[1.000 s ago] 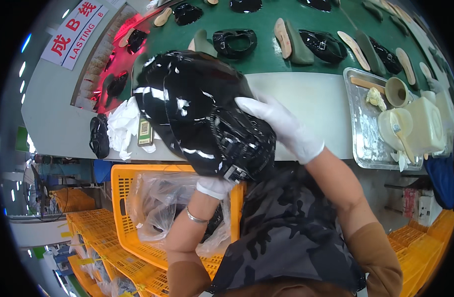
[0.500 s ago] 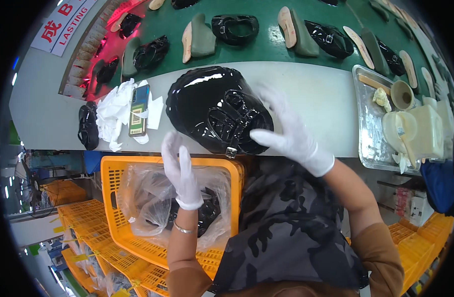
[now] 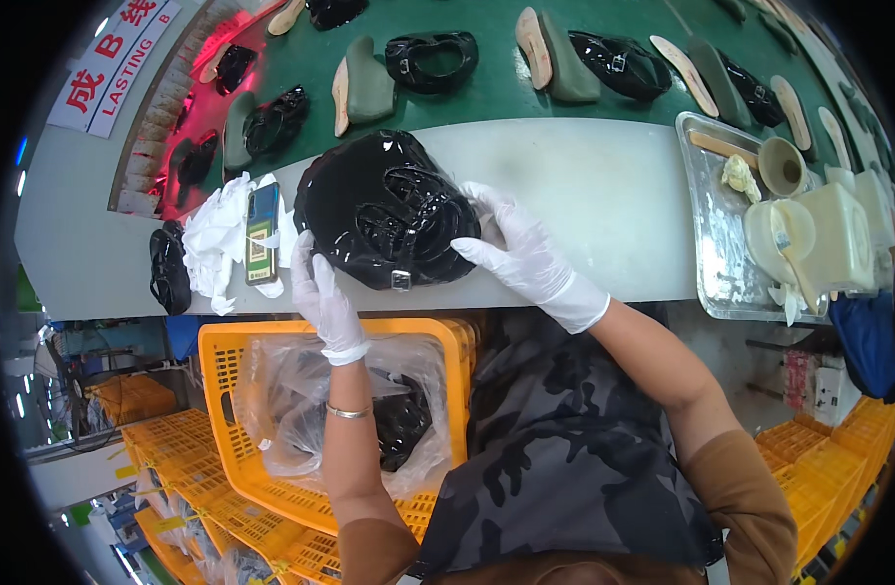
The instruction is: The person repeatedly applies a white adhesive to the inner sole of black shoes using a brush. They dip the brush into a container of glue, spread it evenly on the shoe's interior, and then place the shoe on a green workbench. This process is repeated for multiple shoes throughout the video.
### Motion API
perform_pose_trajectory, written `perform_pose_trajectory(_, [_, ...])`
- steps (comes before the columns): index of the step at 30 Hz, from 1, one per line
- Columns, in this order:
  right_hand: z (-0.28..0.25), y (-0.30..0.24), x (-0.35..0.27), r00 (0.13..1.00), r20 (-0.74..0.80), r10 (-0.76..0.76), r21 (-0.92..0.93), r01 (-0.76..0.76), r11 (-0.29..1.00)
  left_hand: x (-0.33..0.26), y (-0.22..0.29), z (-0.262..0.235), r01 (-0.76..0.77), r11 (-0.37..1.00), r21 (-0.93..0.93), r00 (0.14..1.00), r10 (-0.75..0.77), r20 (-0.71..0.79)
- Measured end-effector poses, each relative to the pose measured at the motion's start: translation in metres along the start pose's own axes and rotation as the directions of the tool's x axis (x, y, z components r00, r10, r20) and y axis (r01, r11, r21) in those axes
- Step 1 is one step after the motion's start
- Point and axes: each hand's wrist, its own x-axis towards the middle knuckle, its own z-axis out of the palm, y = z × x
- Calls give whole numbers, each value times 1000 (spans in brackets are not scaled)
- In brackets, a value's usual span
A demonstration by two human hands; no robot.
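Note:
On the pale worktop before me lies a bundle of glossy black shoe uppers (image 3: 345, 205), packed together with thin straps and a silver buckle on top. Both my hands wear white gloves and cup this bundle from opposite sides. My left hand (image 3: 325, 307) has its fingers against the lower left edge. At the right edge, my right hand (image 3: 530, 258) curves round the uppers, thumb nearer me and fingers farther back. Below the worktop, an orange crate (image 3: 457, 390) holds a clear plastic bag (image 3: 281, 400) with more black uppers (image 3: 403, 429) inside.
Beyond the worktop runs a green belt (image 3: 486, 93) with shoe lasts, insoles and black uppers. A metal tray (image 3: 716, 283) with a cup and a plastic jug stands right. Left are a phone (image 3: 262, 234), white crumpled cloth (image 3: 213, 239) and a black strappy shoe (image 3: 169, 268).
My hands have closed in on the bundle from both sides, the left moving up to its edge. The bundle has shifted left and looks narrower. The whole view has also shifted slightly.

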Motion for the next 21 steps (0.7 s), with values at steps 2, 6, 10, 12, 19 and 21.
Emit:
perform_pose_trajectory(2, [-10,-9,-2,968,91,233,-15,-233,972,-1,-3,-1,18,1000,-20,1000,-18,-10])
perform_pose_trajectory(6, [-12,-15,-1,932,75,353,32,-356,934,2,1,4,-46,996,83,998,49,-29])
perform_pose_trajectory(10, [-26,-28,-4,941,16,337,54,-337,940,7,-6,4,-74,986,146,996,80,-37])
perform_pose_trajectory(12, [-33,-30,-4,952,45,302,-18,-302,953,7,-7,4,-82,984,155,995,89,-40])
perform_pose_trajectory(19, [-25,-32,5,824,321,466,-353,-353,867,7,-4,9,-134,969,208,989,143,-28])
perform_pose_trajectory(21, [-31,-35,0,828,281,485,-229,-433,872,9,-5,9,-139,975,172,989,145,-22])
